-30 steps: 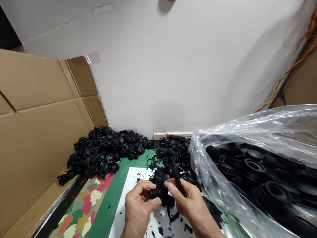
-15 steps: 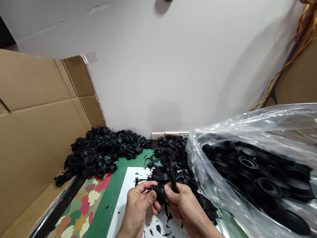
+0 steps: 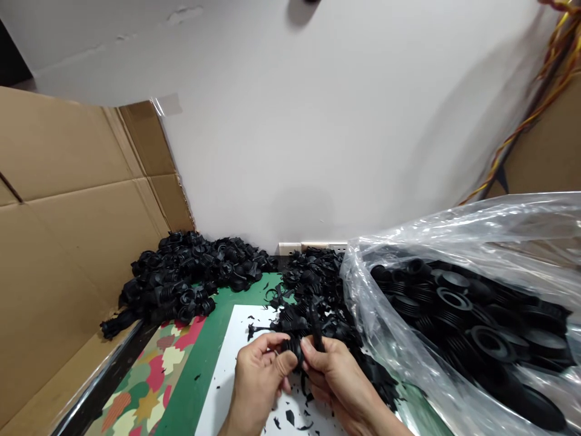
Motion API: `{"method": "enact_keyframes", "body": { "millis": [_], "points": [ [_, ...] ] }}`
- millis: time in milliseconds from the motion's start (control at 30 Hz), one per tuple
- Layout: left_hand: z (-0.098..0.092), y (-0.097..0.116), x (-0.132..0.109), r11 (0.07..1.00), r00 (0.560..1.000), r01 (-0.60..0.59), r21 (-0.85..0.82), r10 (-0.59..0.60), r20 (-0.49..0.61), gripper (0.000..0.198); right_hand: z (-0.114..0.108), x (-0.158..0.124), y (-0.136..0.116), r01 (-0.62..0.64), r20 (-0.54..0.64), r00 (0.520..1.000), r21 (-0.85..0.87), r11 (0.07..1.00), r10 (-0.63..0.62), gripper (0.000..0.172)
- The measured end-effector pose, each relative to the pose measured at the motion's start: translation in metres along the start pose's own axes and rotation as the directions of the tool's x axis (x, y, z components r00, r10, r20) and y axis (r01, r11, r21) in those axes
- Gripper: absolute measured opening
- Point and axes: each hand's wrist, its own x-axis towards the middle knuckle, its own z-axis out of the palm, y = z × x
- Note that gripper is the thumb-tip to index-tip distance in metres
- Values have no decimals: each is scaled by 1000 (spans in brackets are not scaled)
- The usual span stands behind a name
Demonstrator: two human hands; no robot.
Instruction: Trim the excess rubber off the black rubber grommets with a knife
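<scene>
A black ribbed rubber bellows [image 3: 294,349] is pinched between both hands above a white sheet [image 3: 227,369]. My left hand [image 3: 263,372] is closed on its left side, with thumb and fingers around the ribs. On the right, my right hand [image 3: 333,366] is closed too, its thumb pressed at the bellows' edge. A slim black tool [image 3: 315,324] sticks up from the right fingers; its kind and working end cannot be made out. Small black rubber scraps [image 3: 290,416] lie on the sheet below the hands.
A heap of ribbed black rubber parts [image 3: 195,272] lies left, by a cardboard wall [image 3: 82,212]. Black trimmings [image 3: 313,275] are piled behind the hands. To the right, a clear plastic bag [image 3: 358,278] holds several black bellows [image 3: 454,300]. A power strip [image 3: 289,249] lies against the wall.
The left hand has shifted slightly right and its thumb has come further across the bellows, covering more of it. The bellows has turned a little. The right hand is nearly still.
</scene>
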Motion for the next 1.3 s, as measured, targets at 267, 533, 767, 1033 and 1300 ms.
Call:
{"method": "enact_keyframes", "body": {
  "millis": [267,533,767,1033,1300],
  "points": [
    [0,1,-6,925,938,-339,172,345,-11,35,-6,4,4,-70,59,996,-26,997,72,47],
    [1,0,-6,871,902,-414,265,431,-8,35,-11,22,20,188,48,982,-232,954,-182,50],
    [-7,-3,11,886,895,-348,305,411,-172,24,-1,10,-5,457,-81,832,-461,760,-549,47],
    [-11,-14,23,892,908,-296,342,373,-189,28,-28,-17,-68,403,-222,508,-793,457,-832,42],
    [-9,-13,20,905,913,-254,342,341,-225,25,-101,-27,-127,46,-389,418,-893,447,-821,14]
  ]
}}
